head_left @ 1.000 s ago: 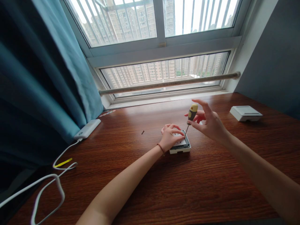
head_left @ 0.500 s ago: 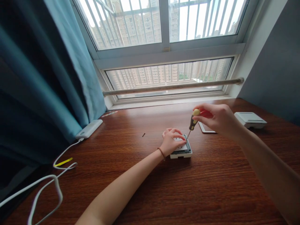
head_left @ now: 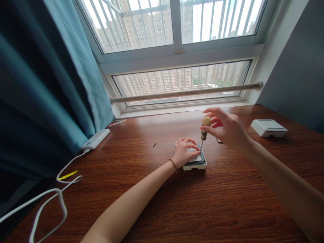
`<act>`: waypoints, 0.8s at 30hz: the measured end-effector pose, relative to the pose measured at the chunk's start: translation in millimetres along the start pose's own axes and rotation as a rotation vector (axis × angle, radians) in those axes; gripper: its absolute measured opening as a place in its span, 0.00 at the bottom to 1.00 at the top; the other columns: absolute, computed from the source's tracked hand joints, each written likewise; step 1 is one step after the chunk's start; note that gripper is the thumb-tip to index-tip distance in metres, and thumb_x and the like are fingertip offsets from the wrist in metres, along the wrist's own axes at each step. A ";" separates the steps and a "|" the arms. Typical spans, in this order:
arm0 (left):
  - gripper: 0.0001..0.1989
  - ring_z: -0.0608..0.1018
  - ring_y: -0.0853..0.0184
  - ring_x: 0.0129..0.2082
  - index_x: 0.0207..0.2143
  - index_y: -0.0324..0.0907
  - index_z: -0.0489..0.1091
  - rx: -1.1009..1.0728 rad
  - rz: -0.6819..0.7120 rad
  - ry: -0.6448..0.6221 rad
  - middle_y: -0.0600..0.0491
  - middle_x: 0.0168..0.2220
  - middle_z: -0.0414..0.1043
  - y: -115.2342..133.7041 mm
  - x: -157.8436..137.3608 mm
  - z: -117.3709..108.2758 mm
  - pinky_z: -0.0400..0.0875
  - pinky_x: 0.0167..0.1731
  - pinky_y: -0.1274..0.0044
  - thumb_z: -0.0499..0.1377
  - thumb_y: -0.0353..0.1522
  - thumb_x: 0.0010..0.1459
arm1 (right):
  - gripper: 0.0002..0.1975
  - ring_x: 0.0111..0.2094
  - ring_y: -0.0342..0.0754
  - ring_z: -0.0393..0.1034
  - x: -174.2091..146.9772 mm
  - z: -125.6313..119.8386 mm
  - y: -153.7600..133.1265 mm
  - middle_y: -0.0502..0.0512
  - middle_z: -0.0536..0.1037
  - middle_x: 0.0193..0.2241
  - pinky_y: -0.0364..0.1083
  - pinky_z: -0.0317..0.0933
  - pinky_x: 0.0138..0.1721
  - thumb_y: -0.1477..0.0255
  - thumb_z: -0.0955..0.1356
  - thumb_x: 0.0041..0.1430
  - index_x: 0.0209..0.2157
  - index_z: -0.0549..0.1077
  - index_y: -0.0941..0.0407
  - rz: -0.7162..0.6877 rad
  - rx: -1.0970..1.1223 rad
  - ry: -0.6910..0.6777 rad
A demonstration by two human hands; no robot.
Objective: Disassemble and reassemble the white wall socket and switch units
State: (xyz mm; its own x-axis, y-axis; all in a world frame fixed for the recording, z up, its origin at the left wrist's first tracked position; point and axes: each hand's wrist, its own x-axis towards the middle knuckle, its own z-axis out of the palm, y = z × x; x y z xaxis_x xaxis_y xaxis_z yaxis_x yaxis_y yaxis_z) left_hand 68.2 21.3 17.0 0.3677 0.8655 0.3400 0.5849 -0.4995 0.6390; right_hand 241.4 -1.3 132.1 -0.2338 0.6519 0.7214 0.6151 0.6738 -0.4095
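A wall socket (head_left: 201, 165) with a white face, dark frame and white box beneath lies on the wooden table. My left hand (head_left: 186, 152) grips it from the left, fingers over its far side and thumb across its face, covering much of it. In my right hand (head_left: 225, 128) is a screwdriver (head_left: 204, 131) with a dark and yellow handle. It stands nearly upright, its tip down at the socket's right side by my left fingertips. My right thumb touches the handle while the index finger is raised off it. A small dark screw (head_left: 154, 145) lies left of my left hand.
Another white box (head_left: 269, 128) sits at the back right. Behind my right hand, a white-edged flat piece (head_left: 219, 141) is mostly hidden. A white device (head_left: 96, 139) with a cable (head_left: 73, 165) lies at left, near a yellow strip (head_left: 68, 175) and the curtain (head_left: 83, 84).
My right hand has shifted slightly left, and its fingers have spread and loosened around the handle. The screwdriver now stands more upright. My left hand stays on the socket.
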 end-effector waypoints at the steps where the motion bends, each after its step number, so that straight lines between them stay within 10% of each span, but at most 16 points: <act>1: 0.04 0.63 0.62 0.48 0.25 0.51 0.75 0.003 -0.001 0.000 0.59 0.40 0.72 0.0 0.0 0.1 0.51 0.52 0.66 0.63 0.39 0.47 | 0.13 0.25 0.44 0.71 -0.2 -0.1 -0.8 0.52 0.76 0.31 0.43 0.67 0.28 0.67 0.69 0.51 0.40 0.70 0.54 -0.034 -0.011 -0.006; 9: 0.04 0.64 0.62 0.48 0.25 0.50 0.75 -0.012 0.023 0.009 0.59 0.39 0.73 -1.6 0.3 0.5 0.51 0.52 0.66 0.62 0.39 0.48 | 0.18 0.48 0.50 0.67 3.9 -18.5 -2.8 0.54 0.73 0.47 0.49 0.62 0.47 0.76 0.60 0.59 0.49 0.69 0.53 -0.172 0.014 -0.200; 19: 0.04 0.64 0.61 0.49 0.26 0.52 0.75 0.001 0.001 -0.020 0.58 0.40 0.73 -1.5 0.7 0.0 0.51 0.52 0.66 0.62 0.39 0.48 | 0.09 0.24 0.46 0.69 2.7 -7.0 0.6 0.51 0.75 0.24 0.45 0.63 0.28 0.61 0.70 0.48 0.25 0.72 0.53 -0.058 -0.165 0.041; 24: 0.04 0.64 0.62 0.48 0.26 0.51 0.75 -0.008 0.022 -0.010 0.58 0.40 0.73 -2.5 0.5 0.5 0.52 0.52 0.67 0.62 0.39 0.48 | 0.10 0.22 0.43 0.70 0.0 0.2 -1.2 0.51 0.78 0.29 0.44 0.65 0.26 0.65 0.69 0.51 0.35 0.74 0.53 -0.013 -0.068 0.068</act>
State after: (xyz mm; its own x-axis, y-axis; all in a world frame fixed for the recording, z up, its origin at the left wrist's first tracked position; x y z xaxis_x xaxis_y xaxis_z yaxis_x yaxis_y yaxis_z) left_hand 67.3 23.0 15.2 0.3873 0.8540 0.3475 0.5711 -0.5181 0.6367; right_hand 240.5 -2.0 132.4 -0.1922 0.6162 0.7637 0.6623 0.6557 -0.3624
